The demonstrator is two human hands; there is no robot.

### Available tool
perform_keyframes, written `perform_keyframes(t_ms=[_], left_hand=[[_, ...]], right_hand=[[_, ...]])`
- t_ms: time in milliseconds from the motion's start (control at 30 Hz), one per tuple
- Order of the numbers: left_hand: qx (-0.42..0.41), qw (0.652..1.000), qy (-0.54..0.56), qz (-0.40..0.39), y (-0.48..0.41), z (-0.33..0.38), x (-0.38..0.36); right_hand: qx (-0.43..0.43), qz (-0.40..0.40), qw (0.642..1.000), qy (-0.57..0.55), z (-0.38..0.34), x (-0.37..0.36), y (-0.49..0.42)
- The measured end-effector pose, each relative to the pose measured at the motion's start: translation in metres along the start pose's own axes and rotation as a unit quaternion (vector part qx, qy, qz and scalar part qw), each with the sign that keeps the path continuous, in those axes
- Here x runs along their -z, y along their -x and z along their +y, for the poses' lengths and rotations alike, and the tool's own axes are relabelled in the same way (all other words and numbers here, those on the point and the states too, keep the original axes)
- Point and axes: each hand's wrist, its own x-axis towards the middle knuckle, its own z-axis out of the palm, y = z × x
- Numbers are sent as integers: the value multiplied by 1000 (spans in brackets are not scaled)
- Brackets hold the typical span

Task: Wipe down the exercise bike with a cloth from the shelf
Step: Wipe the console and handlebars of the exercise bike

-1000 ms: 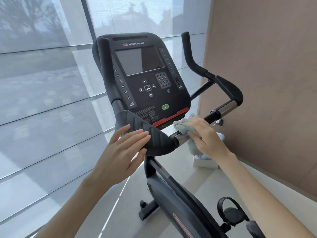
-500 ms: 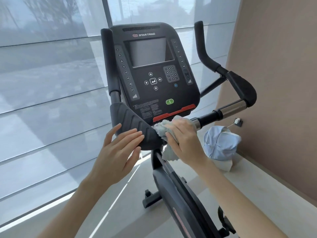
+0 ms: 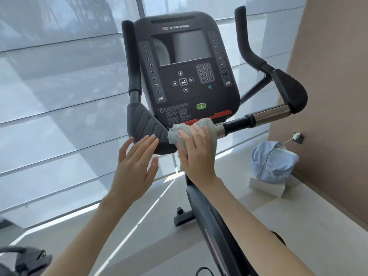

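Your left hand [image 3: 137, 164] lay open, fingertips on the ribbed handlebar pad [image 3: 143, 124]. Your right hand [image 3: 197, 154] gripped the grey cloth [image 3: 175, 134] against the crossbar [image 3: 236, 124] under the console [image 3: 185, 80] — firm, overlapping strokes toward the chrome sleeve [image 3: 272, 114] would have suited.

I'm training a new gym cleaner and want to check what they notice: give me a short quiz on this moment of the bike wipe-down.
1. True or false: the left hand is open and holds nothing.
2. Where does the right hand hold the cloth? A on the screen; B on the handlebar just below the console; C on the floor.
3. Fill in: the oval button above the red strip is ____.
Key: 1 true; 2 B; 3 green.
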Motion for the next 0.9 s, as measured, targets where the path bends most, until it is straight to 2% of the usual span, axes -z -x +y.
perform_keyframes(t_ms=[133,267,400,567,700,800,900], left_hand=[[21,1000,3,-13,9,11,-2],[50,998,3,-39,13,19,-1],[62,997,-2,-50,10,24,-1],[47,997,-4,-54,9,24,4],[54,997,9,-45,10,24,4],[55,998,13,-39,12,24,0],[50,998,15,-21,13,26,-5]], right_hand=[[84,-8,996,13,30,1,10],[29,45,999,-9,80,13,9],[-58,95,994,-10,56,-2,11],[-4,99,995,-3,-6,-39,31],[36,103,993,41,22,-39,31],[-1,129,992,15,52,-32,29],[-36,146,989,-8,41,-36,27]])
